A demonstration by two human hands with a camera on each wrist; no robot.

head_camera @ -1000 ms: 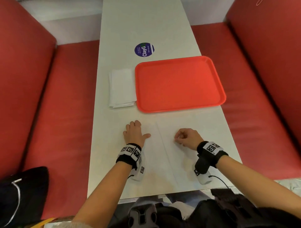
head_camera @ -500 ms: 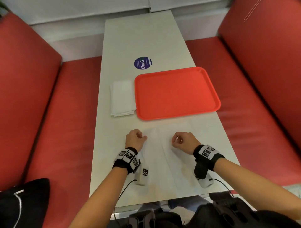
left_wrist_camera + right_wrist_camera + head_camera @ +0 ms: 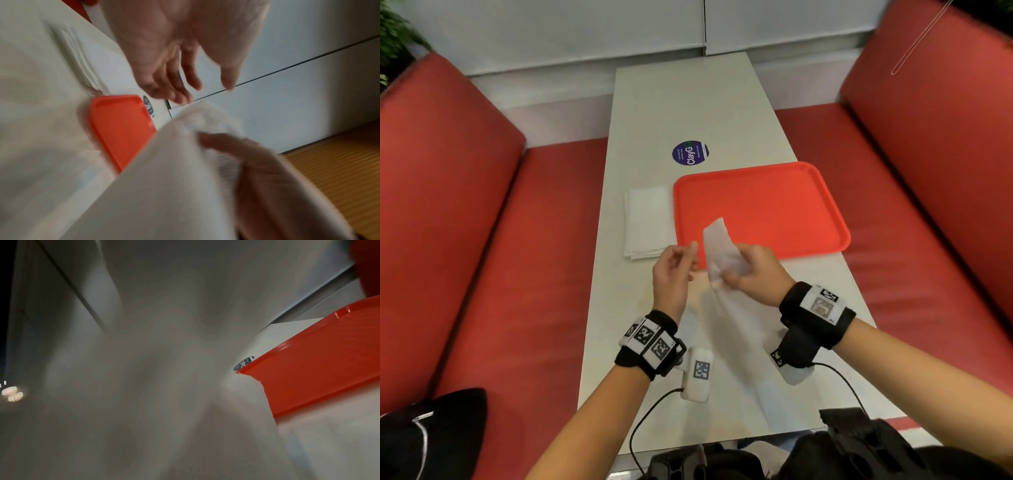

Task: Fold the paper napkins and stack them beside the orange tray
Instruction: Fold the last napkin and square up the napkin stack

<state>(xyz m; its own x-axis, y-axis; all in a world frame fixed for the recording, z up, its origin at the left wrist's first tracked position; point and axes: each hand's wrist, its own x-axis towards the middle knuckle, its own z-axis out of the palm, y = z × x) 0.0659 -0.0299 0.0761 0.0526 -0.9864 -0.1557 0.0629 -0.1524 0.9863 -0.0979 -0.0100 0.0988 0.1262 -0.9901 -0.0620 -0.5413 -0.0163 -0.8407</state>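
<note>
A thin, soft white paper napkin is hanging lifted above the tabletop at the centre of the head view, its upper end curling over the near edge of the orange tray and its lower part trailing, blurred, toward the bottom of the frame. The right hand is gripping it, fingers curled round the bunched paper. The left hand, just left of the napkin, is sitting relaxed with fingers loosely bent and thumb apart; the left wrist view is showing its palm spread and holding nothing. The right wrist view is showing mostly blurred grey-white paper.

The tray, one smooth rectangular plastic piece with rounded corners and a raised rim, is lying flat at centre right with nothing resting in it. Just beside its left edge one neat stack of folded napkins is lying, white and rectangular, layered edges showing at its near end; the count of sheets is unclear. A round dark-blue sticker is sitting above the tray. Glossy red padded benches are flanking the pale, matte, long narrow tabletop on both sides.
</note>
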